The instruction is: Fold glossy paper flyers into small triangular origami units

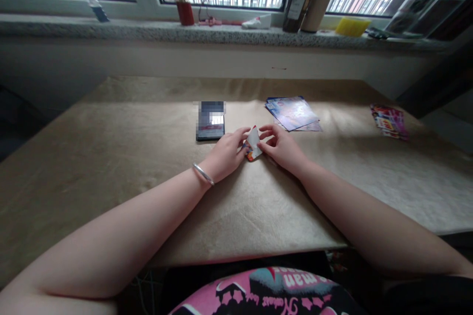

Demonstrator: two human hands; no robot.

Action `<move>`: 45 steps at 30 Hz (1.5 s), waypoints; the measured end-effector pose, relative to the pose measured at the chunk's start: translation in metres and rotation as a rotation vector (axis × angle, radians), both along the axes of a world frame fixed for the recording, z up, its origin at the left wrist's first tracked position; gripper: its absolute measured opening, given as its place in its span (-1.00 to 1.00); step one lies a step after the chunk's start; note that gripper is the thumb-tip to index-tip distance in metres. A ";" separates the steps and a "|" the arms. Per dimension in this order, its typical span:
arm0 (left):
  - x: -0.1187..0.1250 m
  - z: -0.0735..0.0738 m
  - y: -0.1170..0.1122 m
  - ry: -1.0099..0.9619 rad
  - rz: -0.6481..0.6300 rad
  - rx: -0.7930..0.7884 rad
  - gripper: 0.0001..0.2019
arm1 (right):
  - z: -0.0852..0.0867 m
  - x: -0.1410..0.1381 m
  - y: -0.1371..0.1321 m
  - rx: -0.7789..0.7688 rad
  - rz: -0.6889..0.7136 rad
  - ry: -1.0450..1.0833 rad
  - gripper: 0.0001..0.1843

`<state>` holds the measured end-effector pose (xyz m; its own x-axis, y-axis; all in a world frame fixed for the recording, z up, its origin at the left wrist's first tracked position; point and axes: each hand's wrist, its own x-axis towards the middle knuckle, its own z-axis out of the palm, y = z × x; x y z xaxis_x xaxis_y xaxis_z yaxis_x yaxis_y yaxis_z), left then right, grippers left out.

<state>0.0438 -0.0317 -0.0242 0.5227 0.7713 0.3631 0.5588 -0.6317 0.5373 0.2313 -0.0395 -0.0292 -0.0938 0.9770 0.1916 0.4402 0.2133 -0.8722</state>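
Note:
A small piece of folded paper [253,142], white on one face with orange and red print on the other, is held between my two hands near the middle of the table. My left hand [229,153], with a silver bangle at the wrist, pinches its left side. From the right, the thumb and fingers of my right hand [284,148] close on the other edge. Just beyond my left hand lies a dark phone [210,128], its screen partly blurred out. A stack of shiny printed sheets [292,111] rests beyond my right hand.
Pink and red printed pieces [389,121] lie at the table's right side. On the stone windowsill [140,31] stand a red container [185,13], a dark lidded jar [296,5] and a yellow item [352,27]. The table's near edge runs just before my body.

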 end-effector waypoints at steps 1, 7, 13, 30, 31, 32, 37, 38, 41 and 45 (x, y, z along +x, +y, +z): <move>0.001 -0.001 0.000 0.019 0.009 0.025 -0.61 | 0.000 0.000 0.000 0.002 -0.007 -0.016 -0.68; 0.001 0.004 -0.002 0.244 0.026 0.193 -0.82 | 0.003 0.001 0.002 0.169 0.049 -0.283 -0.86; 0.000 0.010 -0.004 0.337 -0.033 0.257 -0.87 | 0.005 0.002 -0.001 0.328 0.095 -0.552 -0.78; -0.006 0.013 -0.009 0.303 -0.079 0.207 -0.83 | 0.014 0.005 -0.012 0.270 0.117 -0.710 -0.54; -0.007 0.014 -0.009 0.294 -0.093 0.213 -0.82 | 0.014 0.008 -0.011 0.291 0.143 -0.698 -0.59; -0.008 0.014 -0.009 0.289 -0.108 0.219 -0.81 | 0.014 0.011 -0.010 0.315 0.176 -0.687 -0.65; -0.010 0.011 -0.009 0.348 -0.147 0.264 -0.77 | 0.022 0.021 -0.007 0.436 0.356 -0.736 -0.79; -0.010 0.010 -0.009 0.362 -0.149 0.271 -0.76 | 0.023 0.020 -0.007 0.455 0.371 -0.737 -0.78; -0.010 0.007 -0.011 0.403 -0.149 0.273 -0.71 | 0.025 0.017 -0.010 0.470 0.399 -0.734 -0.74; -0.011 0.007 -0.014 0.465 -0.132 0.259 -0.66 | 0.025 0.011 -0.014 0.459 0.363 -0.773 -0.75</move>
